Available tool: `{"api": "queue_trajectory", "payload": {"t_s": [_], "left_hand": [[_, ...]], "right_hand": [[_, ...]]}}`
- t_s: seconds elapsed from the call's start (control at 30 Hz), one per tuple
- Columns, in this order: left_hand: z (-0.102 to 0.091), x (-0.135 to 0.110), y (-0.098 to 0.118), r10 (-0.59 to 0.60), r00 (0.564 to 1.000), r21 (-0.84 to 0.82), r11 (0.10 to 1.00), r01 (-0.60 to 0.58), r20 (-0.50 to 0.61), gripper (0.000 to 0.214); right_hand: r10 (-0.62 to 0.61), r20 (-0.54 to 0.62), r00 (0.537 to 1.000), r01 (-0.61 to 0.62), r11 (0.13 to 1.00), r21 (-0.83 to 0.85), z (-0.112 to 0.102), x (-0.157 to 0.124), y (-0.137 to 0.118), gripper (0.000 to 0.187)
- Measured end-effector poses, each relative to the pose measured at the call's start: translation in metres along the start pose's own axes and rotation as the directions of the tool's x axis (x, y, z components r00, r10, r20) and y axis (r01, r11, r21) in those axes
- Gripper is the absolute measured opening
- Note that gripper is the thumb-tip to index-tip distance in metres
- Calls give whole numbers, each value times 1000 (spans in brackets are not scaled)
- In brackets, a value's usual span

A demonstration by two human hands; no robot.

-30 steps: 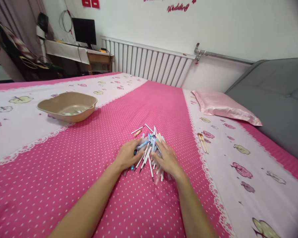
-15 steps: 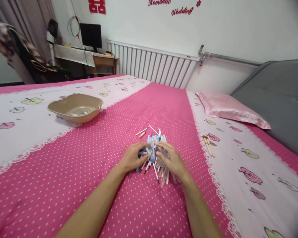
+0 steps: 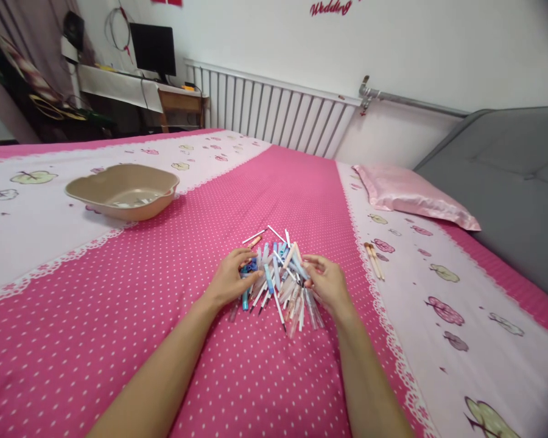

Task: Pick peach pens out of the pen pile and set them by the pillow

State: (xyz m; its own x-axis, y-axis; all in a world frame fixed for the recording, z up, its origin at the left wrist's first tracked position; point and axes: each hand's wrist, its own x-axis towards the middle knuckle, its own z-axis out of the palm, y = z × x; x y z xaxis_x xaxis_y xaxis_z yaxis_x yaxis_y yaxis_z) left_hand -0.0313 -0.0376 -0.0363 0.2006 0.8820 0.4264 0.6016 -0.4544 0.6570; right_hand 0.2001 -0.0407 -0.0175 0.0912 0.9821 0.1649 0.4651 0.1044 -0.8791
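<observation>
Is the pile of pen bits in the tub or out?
Out: the pile lies on the pink bedspread, between the left hand and right hand, away from the tub.

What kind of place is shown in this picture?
Most likely a bedroom: there is a wide bed with a pink patterned cover, a pink pillow lying on it, and a grey padded headboard.

The left hand [image 3: 232, 278] and right hand [image 3: 329, 283], close together over the pens [image 3: 276, 281] half a second ago, have moved apart to opposite sides. The pens' middle, partly covered then, now shows spread between them.
</observation>
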Motion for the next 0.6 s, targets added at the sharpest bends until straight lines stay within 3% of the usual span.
{"api": "queue_trajectory", "payload": {"t_s": [0.1, 0.2, 0.27, 0.37, 0.47, 0.6], "left_hand": [[-1, 0, 2, 0, 1000, 13, 1000, 0, -5, 40], [-2, 0, 3, 6, 1000, 12, 1000, -6, -8, 38], [-2, -1, 3, 5, 1000, 7, 1000, -5, -11, 38], [-1, -1, 3, 10, 999, -8, 1000, -10, -35, 36], [-2, -1, 4, 18, 996, -39, 999, -21, -82, 32], [-4, -1, 7, -49, 990, -96, 995, 36, -133, 29]], "right_hand": [[20, -56, 998, -22, 1000, -21, -2, 2, 5, 32], [-46, -80, 996, 39, 996, -81, 1, 2, 1, 29], [-206, -58, 977, 190, 959, -209, 6, 1, -3, 30], [-423, 96, 901, 424, 814, -396, 19, -2, -3, 40], [-411, 210, 887, 461, 769, -443, 31, -4, 3, 45], [-411, 152, 899, 437, 805, -402, 34, -4, 9, 32]]}}
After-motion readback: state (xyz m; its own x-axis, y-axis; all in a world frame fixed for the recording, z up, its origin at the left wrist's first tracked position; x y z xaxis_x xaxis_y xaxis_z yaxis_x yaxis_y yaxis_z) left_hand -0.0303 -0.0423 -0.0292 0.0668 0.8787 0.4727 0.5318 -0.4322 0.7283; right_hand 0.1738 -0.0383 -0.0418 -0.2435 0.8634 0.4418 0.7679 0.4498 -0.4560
